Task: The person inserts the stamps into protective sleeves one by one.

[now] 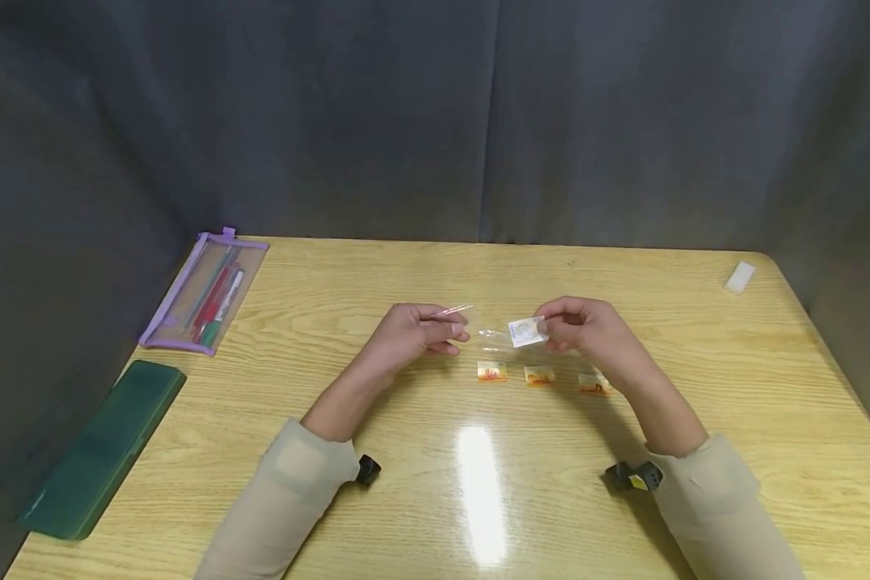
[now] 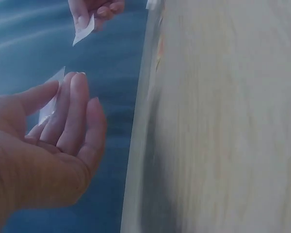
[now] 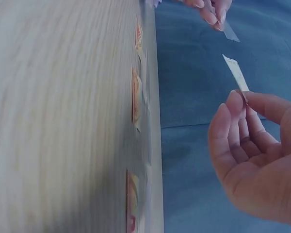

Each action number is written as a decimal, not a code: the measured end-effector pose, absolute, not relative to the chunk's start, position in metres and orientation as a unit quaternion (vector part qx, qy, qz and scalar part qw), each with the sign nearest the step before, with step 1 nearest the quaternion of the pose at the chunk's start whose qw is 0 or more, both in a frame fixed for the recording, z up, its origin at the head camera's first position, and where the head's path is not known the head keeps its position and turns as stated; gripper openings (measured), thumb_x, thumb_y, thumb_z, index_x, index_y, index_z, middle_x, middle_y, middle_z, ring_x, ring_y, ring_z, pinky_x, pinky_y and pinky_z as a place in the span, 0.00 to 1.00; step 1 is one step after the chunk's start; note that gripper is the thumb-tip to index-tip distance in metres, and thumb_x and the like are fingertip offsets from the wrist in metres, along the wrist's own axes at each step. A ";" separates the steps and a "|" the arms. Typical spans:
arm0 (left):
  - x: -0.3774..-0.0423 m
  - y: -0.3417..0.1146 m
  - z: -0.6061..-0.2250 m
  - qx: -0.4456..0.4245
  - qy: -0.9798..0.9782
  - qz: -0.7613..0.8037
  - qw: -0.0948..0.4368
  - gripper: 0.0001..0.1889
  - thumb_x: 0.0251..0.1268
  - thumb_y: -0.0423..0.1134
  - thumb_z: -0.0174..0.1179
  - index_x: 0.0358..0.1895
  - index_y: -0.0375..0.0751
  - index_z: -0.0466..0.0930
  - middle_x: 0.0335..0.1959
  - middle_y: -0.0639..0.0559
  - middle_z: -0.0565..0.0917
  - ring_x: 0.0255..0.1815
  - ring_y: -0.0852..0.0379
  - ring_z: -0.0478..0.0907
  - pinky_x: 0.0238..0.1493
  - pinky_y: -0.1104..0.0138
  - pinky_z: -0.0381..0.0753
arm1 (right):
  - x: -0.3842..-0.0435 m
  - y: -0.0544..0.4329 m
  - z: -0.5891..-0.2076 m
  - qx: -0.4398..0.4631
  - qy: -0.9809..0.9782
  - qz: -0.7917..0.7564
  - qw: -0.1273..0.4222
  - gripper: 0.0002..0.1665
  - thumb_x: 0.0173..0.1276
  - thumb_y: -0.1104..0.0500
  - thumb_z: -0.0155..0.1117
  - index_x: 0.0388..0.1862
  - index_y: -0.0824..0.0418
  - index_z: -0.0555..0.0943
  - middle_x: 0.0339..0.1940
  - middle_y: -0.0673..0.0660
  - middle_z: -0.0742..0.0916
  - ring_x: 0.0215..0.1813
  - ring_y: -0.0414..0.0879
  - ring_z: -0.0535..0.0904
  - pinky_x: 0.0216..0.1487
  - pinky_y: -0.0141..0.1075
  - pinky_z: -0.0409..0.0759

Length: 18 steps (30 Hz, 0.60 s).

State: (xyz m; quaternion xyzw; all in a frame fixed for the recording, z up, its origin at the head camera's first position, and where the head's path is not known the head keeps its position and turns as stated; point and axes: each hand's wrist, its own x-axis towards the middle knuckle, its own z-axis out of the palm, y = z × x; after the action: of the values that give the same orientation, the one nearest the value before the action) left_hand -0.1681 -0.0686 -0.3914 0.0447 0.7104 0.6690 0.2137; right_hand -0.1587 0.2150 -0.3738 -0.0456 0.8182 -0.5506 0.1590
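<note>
Lying left of the left hand (image 1: 415,330): purple-edged pouch (image 1: 177,347), green case (image 1: 105,451)

White glare (image 1: 482,495) streaks the bright tabletop (image 1: 406,524); forearms (image 1: 333,407) cast soft shadows; the curtain (image 1: 333,121) is dim; wrist views are hazy.

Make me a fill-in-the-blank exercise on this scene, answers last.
The white printed card is in the ____ hand.
On the table, ____ orange-printed cards lie in a row.
The zippered pencil pouch has ____ edging.
The green case lies near the table's ____ edge.
Answers: right; three; purple; left.
</note>
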 end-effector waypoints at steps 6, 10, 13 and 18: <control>-0.164 -0.070 -0.392 0.043 0.725 0.650 0.224 0.13 0.75 0.39 0.59 0.55 0.39 0.85 0.47 0.44 0.90 0.40 0.50 0.89 0.52 0.51 0.88 | -0.159 0.217 -0.376 -0.027 0.815 -0.562 0.137 0.19 0.76 0.56 0.61 0.55 0.70 0.79 0.38 0.48 0.85 0.38 0.44 0.84 0.46 0.37 0.87; -0.164 -0.070 -0.391 0.041 0.723 0.651 0.229 0.14 0.77 0.40 0.58 0.56 0.40 0.86 0.53 0.43 0.87 0.44 0.47 0.86 0.51 0.54 0.88 | -0.158 0.217 -0.376 -0.019 0.810 -0.572 0.127 0.19 0.76 0.55 0.62 0.54 0.69 0.79 0.36 0.46 0.85 0.35 0.40 0.82 0.44 0.36 0.87; -0.164 -0.068 -0.392 0.041 0.720 0.650 0.240 0.15 0.76 0.39 0.58 0.58 0.36 0.84 0.58 0.40 0.83 0.41 0.51 0.83 0.49 0.58 0.89 | -0.158 0.217 -0.376 -0.017 0.807 -0.577 0.122 0.19 0.76 0.54 0.63 0.54 0.69 0.78 0.35 0.47 0.84 0.34 0.40 0.81 0.44 0.36 0.87; -0.164 -0.065 -0.395 0.039 0.714 0.654 0.248 0.15 0.74 0.33 0.59 0.58 0.31 0.82 0.53 0.40 0.83 0.33 0.59 0.80 0.38 0.68 0.88 | -0.159 0.217 -0.378 -0.013 0.797 -0.591 0.122 0.19 0.76 0.55 0.63 0.54 0.70 0.78 0.33 0.47 0.85 0.34 0.40 0.81 0.44 0.37 0.87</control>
State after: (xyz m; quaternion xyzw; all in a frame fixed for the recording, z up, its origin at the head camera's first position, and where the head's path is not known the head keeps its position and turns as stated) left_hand -0.1637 -0.0651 -0.3945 0.0392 0.7137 0.6540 0.2477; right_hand -0.1586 0.2165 -0.3781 -0.0131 0.7973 -0.5911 0.1216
